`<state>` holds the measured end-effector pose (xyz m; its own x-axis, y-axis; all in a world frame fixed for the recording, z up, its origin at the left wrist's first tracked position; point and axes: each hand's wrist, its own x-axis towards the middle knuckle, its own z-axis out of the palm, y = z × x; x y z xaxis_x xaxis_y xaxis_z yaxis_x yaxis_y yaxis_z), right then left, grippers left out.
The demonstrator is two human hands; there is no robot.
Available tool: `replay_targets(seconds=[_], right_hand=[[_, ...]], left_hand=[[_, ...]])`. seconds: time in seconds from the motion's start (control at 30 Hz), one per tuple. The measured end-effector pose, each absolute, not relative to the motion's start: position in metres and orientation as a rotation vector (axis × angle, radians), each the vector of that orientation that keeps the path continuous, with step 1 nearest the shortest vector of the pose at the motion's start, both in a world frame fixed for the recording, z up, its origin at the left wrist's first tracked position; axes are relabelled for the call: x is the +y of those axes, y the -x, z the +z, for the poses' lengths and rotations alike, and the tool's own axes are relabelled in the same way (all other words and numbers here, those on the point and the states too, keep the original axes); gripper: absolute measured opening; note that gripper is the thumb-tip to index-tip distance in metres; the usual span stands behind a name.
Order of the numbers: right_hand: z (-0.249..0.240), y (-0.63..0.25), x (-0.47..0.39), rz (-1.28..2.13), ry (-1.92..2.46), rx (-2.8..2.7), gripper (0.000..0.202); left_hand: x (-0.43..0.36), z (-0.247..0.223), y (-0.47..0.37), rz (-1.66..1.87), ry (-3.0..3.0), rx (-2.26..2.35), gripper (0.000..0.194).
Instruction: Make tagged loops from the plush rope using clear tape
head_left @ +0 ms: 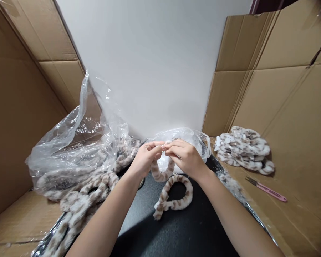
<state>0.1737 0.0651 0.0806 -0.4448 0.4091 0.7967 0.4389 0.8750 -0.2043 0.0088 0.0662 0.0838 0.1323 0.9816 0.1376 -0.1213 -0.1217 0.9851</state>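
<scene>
My left hand [147, 157] and my right hand [186, 155] meet above the middle of the dark table, fingers pinched together. Between them hangs a fluffy white band with brown spots [162, 175], curved down like a U. Its ends and a small white piece sit at my fingertips, mostly hidden. Just below, on the black tabletop [147, 217], lies a second spotted fluffy band [188, 192], looped with its ends crossed at the lower left and a small white strip there.
Spotted fluffy bands [88, 192] lie heaped at left, partly under a clear plastic bag [77, 142]. Another clear bag [203, 141] sits behind my hands. On the right cardboard are a stack of looped bands [243, 148] and pink-handled snips [270, 191]. Cardboard walls [283, 100] flank both sides.
</scene>
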Motion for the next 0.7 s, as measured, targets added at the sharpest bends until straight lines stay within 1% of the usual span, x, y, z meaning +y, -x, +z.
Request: replay_targets(seconds=[0.1,0.2,0.23,0.3,0.37,0.5,0.7], right_hand=[[0.081,-0.175,0.066,0.006,0.571,-2.071,0.019],[0.085,-0.180,0.066,0.121,0.584,-2.071,0.012],[0.087,-0.182,0.066,0.153,0.623,-2.062,0.014],[0.090,-0.185,0.066,0.187,0.723,-2.029,0.027],[0.090,-0.186,0.066,0.218,0.789,-2.016,0.033],[0.086,-0.184,0.069,0.343,0.809,-2.086,0.028],[0.089,-0.184,0.067,0.104,0.886,-2.239,0.020]], left_hand=[[0.069,0.082,-0.005,1.176,-1.314,0.904,0.031],[0.071,0.083,-0.002,1.155,-1.301,0.889,0.035],[0.071,0.084,-0.001,1.152,-1.293,0.893,0.037],[0.070,0.085,0.000,1.138,-1.285,0.900,0.039],[0.068,0.086,0.000,1.112,-1.298,0.892,0.039],[0.065,0.087,-0.001,1.069,-1.342,0.893,0.035],[0.063,0.090,-0.001,1.034,-1.411,1.002,0.038]])
